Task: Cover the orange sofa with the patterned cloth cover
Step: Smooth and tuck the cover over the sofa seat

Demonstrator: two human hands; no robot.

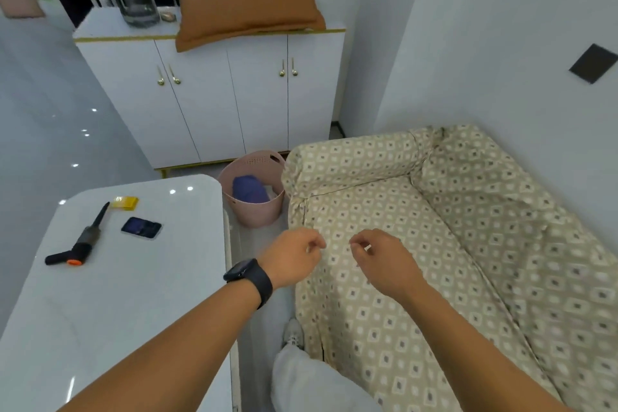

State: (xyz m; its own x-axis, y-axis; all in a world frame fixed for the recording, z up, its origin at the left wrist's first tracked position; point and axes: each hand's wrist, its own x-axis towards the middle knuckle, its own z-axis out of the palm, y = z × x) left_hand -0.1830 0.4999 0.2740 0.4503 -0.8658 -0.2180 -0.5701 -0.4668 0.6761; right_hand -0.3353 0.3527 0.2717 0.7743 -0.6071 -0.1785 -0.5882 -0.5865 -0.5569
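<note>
Both forearms reach forward; beneath and beyond them the patterned cloth cover (451,244) lies over the whole sofa, the left hand (292,257) and right hand (381,261) hovering above its front edge, fingers loosely curled, holding nothing

Single head-worn view, looking forward and down, close over sofa (434,244) front.
</note>
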